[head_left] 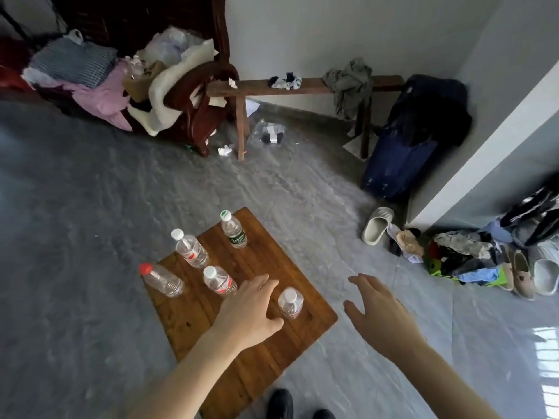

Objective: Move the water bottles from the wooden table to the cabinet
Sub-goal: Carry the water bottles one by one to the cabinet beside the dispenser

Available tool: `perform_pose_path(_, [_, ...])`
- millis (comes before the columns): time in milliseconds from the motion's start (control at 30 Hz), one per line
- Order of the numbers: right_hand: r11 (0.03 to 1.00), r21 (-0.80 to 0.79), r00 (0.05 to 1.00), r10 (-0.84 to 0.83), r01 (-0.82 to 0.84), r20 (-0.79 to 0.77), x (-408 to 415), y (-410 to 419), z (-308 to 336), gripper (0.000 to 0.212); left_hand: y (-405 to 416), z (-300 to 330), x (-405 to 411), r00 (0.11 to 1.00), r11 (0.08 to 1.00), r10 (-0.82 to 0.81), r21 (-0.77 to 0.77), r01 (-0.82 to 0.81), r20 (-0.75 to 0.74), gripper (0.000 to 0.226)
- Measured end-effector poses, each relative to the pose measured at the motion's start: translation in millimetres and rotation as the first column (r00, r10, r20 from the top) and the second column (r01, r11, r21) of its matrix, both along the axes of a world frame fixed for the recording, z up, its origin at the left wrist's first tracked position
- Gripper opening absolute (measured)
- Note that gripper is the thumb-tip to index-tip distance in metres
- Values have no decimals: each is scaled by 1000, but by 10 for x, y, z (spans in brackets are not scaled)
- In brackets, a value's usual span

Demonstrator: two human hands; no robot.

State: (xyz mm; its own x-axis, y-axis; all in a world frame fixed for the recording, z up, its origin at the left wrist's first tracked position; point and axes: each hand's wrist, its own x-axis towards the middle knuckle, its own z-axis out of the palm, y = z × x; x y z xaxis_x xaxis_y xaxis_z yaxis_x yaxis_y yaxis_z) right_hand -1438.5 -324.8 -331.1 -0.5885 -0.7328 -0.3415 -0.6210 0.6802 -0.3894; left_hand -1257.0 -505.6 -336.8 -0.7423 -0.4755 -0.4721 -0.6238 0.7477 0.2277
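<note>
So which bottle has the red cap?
The bottle at the left corner of the wooden table. Its cap is red; three others have white caps and the far one has green.

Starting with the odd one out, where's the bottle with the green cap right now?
In the head view the green-capped bottle stands upright at the far corner of the wooden table, beyond the white-capped bottle.

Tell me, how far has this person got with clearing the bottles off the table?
Nothing looks done: five bottles stand on the wooden table, and no cabinet is in view. In hand: the left hand, open, reaches beside the nearest white-capped bottle; the right hand hovers open, off the table's edge. Left: all five, including the green-capped bottle and the red-capped bottle.
</note>
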Motion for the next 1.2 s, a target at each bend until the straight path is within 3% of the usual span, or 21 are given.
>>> perform_pose_path(233, [998,26,994,51,-54,100,-39,-79,-946,48,277,-772,62,979,978,203,32,-204,22,92])
perform_pose_path(433, [993,57,980,94,-105,173,34,-160,-1709,36,473,-1520,-108,897,912,409,122,-393,-167,110])
perform_pose_path(567, [995,65,968,53,-71,246,64,-285,-2125,41,578,-2022,-282,686,741,650,471,-478,-327,110])
perform_pose_path(733, [995,11,925,-93,96,368,89,-448,-2653,40,591,-2501,-413,413,645,764,556,-524,-497,79])
perform_pose_path(833, [938,57,772,-315,342,552,102,-587,-2848,46,560,-2666,-413,365,620,783,587,-521,-503,66])
perform_pose_path(933, [871,118,615,-427,477,663,118,-684,-2987,43,511,-2724,-373,374,612,791,611,-502,-484,59])
perform_pose_path(1033, [760,189,405,-519,621,753,161,-740,-3011,43,379,-2609,-354,444,638,766,633,-439,-464,60])
perform_pose_path(1200, [499,371,-51,-543,783,838,201,-736,-2738,40,172,-2034,-373,585,745,628,616,-258,-514,58])
